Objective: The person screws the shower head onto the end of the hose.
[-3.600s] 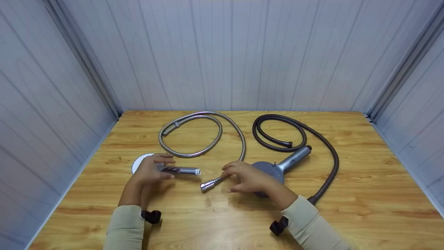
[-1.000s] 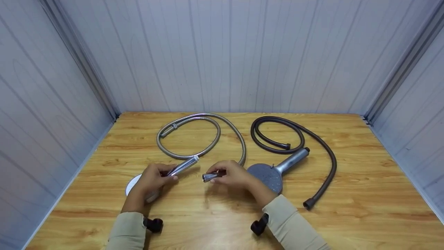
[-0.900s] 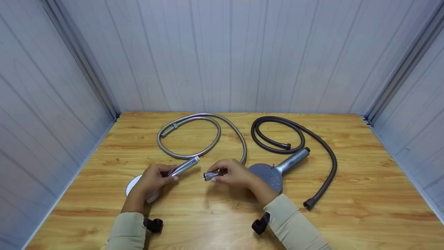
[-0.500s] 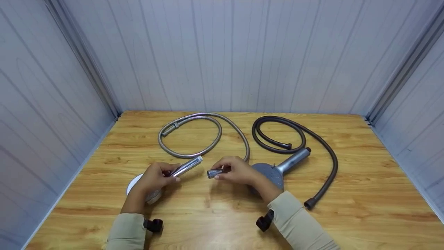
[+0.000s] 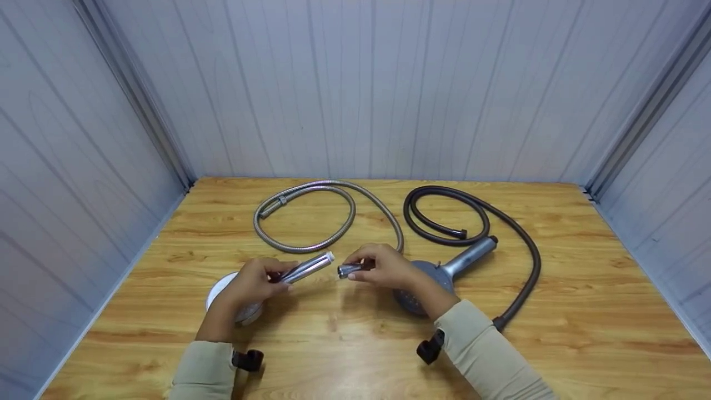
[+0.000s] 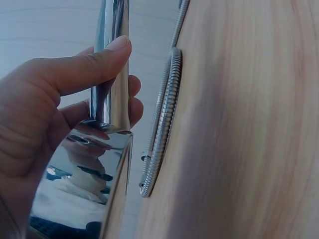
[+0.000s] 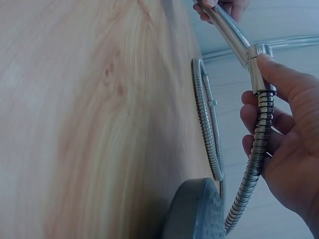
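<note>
My left hand (image 5: 253, 283) grips the chrome handle of a shower head (image 5: 306, 268), thumb and fingers wrapped round it in the left wrist view. Its round white-backed head (image 5: 219, 289) is partly hidden behind that hand, and the white-tipped handle end slants up to the right. With my right hand (image 5: 383, 269) I hold the silver metal shower hose (image 7: 255, 149) by its chrome end fitting (image 5: 348, 270), the thumb pressed on the fitting. In the head view a small gap shows between handle tip and fitting; the right wrist view shows them overlapping, so contact is unclear.
The hose's remaining length loops (image 5: 303, 249) at the back left of the wooden table (image 5: 344, 355). Right of my right hand lies a grey shower head (image 5: 469, 256), partly under the forearm. Beyond it curls a dark hose (image 5: 527, 233). White panel walls (image 5: 366, 89) enclose the back and sides.
Both hands were first over the parts; the left then lifted the chrome handle and the right picked up the hose fitting. In the last second both drifted slightly up and right, the gap between parts narrowing.
</note>
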### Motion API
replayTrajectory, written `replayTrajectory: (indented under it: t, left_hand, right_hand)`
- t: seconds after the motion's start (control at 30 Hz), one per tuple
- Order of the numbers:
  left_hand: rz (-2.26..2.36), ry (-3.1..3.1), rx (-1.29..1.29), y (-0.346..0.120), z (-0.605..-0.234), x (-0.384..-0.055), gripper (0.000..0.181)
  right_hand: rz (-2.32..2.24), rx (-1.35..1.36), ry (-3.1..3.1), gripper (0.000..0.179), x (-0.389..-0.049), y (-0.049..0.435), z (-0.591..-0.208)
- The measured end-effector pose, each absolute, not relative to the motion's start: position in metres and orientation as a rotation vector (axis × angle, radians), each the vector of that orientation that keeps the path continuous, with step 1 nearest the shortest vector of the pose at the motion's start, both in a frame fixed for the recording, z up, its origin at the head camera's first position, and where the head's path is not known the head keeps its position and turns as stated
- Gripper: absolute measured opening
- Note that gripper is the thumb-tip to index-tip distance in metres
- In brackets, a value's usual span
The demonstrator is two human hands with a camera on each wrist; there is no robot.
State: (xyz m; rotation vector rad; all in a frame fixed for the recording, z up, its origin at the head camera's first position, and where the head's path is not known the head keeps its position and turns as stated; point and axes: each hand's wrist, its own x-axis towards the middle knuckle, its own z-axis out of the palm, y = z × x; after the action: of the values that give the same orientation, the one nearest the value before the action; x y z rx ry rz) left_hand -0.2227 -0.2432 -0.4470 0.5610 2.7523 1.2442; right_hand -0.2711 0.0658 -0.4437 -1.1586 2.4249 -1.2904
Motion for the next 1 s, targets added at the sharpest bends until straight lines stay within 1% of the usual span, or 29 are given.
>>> replayTrajectory:
  t: [0.23, 0.43, 0.77, 1.0]
  left_hand:
    - [1.247, 2.737, 0.601, -0.237, -0.442, -0.220, 0.043]
    - [1.208, 2.744, 0.600, -0.234, -0.438, -0.217, 0.045]
    - [1.193, 2.745, 0.671, -0.229, -0.431, -0.216, 0.041]
    - [1.148, 2.757, 0.669, -0.227, -0.428, -0.215, 0.042]
  right_hand:
    - [-1.325, -1.198, 2.431, 0.020, -0.273, 0.071, -0.441]
    - [-1.300, -1.160, 2.437, 0.021, -0.275, 0.075, -0.439]
    - [-1.281, -1.116, 2.461, 0.022, -0.276, 0.078, -0.440]
    - [-1.266, -1.116, 2.492, 0.021, -0.276, 0.078, -0.439]
